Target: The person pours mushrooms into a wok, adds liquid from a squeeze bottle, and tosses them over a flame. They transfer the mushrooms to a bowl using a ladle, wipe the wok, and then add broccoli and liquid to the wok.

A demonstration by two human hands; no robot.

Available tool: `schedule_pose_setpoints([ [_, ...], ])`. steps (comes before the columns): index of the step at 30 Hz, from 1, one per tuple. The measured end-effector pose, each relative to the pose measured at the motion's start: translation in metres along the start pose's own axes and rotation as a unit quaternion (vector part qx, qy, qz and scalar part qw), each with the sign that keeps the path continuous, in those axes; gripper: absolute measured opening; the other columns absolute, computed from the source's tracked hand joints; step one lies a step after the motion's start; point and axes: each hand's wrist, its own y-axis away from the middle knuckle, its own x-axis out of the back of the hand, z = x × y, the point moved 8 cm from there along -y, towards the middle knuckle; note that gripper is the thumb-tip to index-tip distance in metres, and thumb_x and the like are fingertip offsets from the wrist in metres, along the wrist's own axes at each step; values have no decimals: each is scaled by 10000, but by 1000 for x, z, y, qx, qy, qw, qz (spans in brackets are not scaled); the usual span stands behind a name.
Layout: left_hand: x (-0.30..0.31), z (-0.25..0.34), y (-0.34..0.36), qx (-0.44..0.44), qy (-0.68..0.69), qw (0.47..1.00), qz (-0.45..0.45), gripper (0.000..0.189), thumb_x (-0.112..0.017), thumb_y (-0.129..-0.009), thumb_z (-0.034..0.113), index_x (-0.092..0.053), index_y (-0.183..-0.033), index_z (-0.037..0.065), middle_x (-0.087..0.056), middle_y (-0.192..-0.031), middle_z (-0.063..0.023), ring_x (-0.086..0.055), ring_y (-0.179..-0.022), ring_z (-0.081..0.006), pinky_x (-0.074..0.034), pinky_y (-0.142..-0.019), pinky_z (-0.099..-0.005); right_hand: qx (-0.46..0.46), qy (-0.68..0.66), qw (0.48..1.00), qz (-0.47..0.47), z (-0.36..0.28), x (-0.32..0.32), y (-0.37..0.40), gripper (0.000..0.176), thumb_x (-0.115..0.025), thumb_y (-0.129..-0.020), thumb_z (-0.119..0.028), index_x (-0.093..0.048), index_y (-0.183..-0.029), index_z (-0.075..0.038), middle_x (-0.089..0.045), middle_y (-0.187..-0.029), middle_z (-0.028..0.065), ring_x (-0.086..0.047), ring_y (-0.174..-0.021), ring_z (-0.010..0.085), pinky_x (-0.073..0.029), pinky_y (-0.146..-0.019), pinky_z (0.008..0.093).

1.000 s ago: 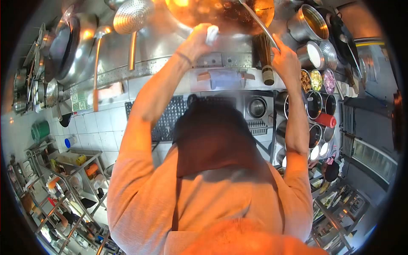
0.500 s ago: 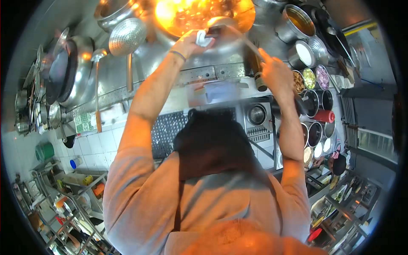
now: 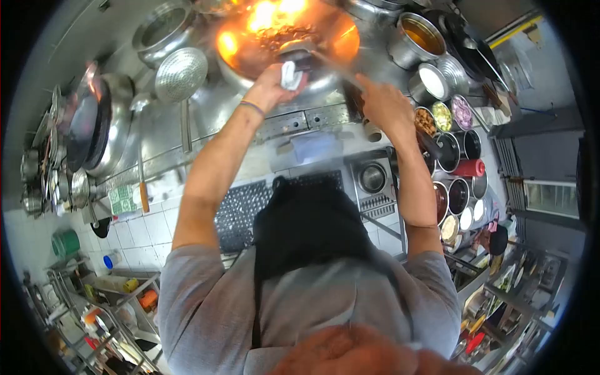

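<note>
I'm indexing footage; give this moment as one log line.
wide round metal wok: orange flames, dark food | left hand: folded white cloth, near rim | right hand: long-handled metal ladle

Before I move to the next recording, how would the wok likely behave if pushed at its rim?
The wok looks like metal, so it should stay stiff. Its curved bowl shape suggests it might rock or tip. The loose food inside would probably slide as it tilts.
</note>
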Motion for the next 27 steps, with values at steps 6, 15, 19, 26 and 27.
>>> schedule_pose_setpoints([
  [6, 57, -54, 27, -19, -50, 999, -13, 158, -563, -889, 143, -579, -780, 30, -569, -718, -110, -597, -641, -258, -571, -567, -390, -6, -31, 997, 77, 2, -40, -34, 421, -574, -950, -206, -579, -1370, -234, -704, -986, 171, -698, -900, 401, -551, -782, 513],
  [15, 12, -23, 24, 45, 39, 998, -19, 113, -568, -899, 153, -515, -850, 66, -506, -748, -127, -550, -659, -253, -396, -485, -311, 48, -68, 996, 30, 46, 28, 33, 462, -609, -902, -167, -599, -1358, -244, -690, -1077, 208, -656, -998, 414, -516, -836, 515],
  [19, 5, -29, 24, 91, 95, 991, -32, 140, -574, -915, 193, -535, -878, 64, -528, -767, -147, -552, -677, -253, -431, -497, -321, 79, -7, 997, 10, 38, 11, 3, 481, -591, -865, -172, -608, -1344, -213, -691, -992, 226, -665, -930, 414, -522, -824, 531],
  [26, 61, -58, 14, 4, -43, 999, -8, 265, -571, -862, 242, -565, -655, 76, -516, -569, -115, -571, -541, -240, -506, -494, -333, 105, -153, 978, 100, 43, -20, -44, 373, -626, -915, -150, -636, -1284, -97, -694, -979, 224, -673, -916, 388, -531, -770, 486],
  [27, 59, -66, 30, -27, -83, 996, 18, 250, -562, -870, 245, -565, -690, 72, -498, -569, -101, -547, -525, -221, -460, -449, -329, 137, -188, 960, 157, 64, -41, -48, 376, -618, -924, -129, -624, -1298, -86, -698, -938, 212, -684, -871, 365, -537, -742, 461],
])
